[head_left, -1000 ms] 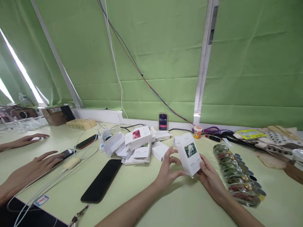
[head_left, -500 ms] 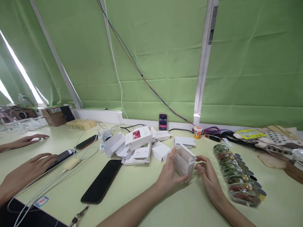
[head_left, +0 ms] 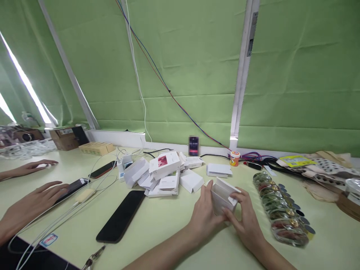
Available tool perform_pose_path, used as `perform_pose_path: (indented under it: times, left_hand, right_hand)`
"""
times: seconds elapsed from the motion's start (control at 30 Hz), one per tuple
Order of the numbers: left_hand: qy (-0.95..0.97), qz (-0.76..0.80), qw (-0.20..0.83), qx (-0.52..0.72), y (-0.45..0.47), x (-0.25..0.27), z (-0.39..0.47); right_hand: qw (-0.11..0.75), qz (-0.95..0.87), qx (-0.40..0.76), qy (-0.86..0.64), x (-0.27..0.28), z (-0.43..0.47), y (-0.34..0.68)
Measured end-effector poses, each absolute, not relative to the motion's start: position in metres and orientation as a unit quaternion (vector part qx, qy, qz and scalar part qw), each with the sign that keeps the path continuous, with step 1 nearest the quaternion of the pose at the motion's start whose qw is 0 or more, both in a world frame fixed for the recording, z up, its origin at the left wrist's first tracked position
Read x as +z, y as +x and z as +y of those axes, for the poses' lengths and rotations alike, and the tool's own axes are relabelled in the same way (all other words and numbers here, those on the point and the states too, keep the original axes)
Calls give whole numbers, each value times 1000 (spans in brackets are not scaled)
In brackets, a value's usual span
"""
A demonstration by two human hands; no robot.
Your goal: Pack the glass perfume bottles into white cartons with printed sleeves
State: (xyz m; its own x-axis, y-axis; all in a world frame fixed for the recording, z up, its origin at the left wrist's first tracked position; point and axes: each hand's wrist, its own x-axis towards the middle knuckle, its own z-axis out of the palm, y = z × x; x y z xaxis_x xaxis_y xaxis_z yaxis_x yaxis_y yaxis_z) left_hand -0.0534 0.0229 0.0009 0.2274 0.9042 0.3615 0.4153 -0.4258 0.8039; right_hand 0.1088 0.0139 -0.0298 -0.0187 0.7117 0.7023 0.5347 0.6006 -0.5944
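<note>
A small white cardboard box, its top open, is held between my two hands over the table. My left hand wraps round its left side, fingers behind and thumb at the front. With thumb and fingers my right hand pinches the right end, where a white flap shows. Behind and to the left lies a heap of white boxes, one with a red picture on it. A flat white box lies just beyond my hands. On the right, a row of clear packs with green and red contents runs along the table.
A black phone lies left of my arms. Another person's hand rests on a phone at the left, amid white cables. An orange-and-white tub, a dark phone propped upright and a fabric pile are at the back.
My right hand has closed in and now grips the right end of the white box. The box has shifted slightly right and down, my left hand moving with it.
</note>
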Motion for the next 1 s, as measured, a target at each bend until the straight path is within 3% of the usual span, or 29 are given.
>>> perform_pose_path:
  times: [0.23,0.4,0.67,0.8,1.0]
  left_hand:
    - [737,408,285,457,-57,0,23]
    - [715,313,437,448,-56,-2,28]
    - [667,357,476,449,-55,-5,32]
    - [693,342,463,434,-56,-2,33]
    - [764,353,365,399,-57,1,29]
  right_hand:
    - [555,-683,215,-423,-26,15,113]
    - [579,-623,363,-381,-20,11,117]
    - [702,-500,347,-370,-26,15,112]
    - [685,-487,359,-405,-27,19,114]
    - [644,-551,245,-471,-23,12,109]
